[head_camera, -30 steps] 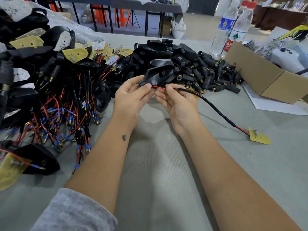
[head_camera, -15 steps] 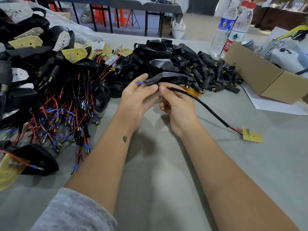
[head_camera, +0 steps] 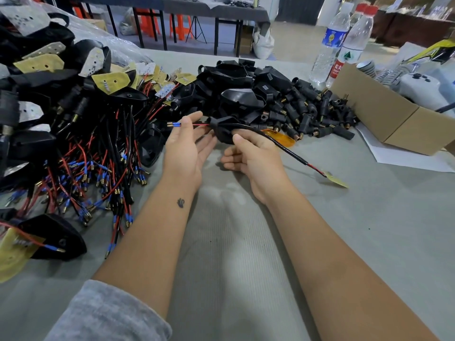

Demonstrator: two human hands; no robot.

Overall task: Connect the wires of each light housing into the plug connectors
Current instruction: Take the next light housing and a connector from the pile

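Note:
My right hand (head_camera: 253,158) grips a black light housing (head_camera: 222,130) above the grey table. A black sheathed cable (head_camera: 270,141) runs from the housing to the right and ends at a small yellow circuit board (head_camera: 336,180) lying on the table. My left hand (head_camera: 184,151) pinches the red wire (head_camera: 203,124) that comes out of the housing's left side; its blue-sleeved brass terminal (head_camera: 175,124) sticks out past my fingers. A pile of black plug connectors (head_camera: 317,116) lies just behind my hands.
A big heap of wired housings with red and black leads (head_camera: 86,153) fills the left side. Empty black housings (head_camera: 236,80) are piled at the back centre. An orange lens (head_camera: 283,139) lies by the connectors. A cardboard box (head_camera: 384,116) and two water bottles (head_camera: 344,43) stand at right.
The housing has been turned over and the red wire drawn out through it to the left. The cable and its yellow board have slid left toward my hands.

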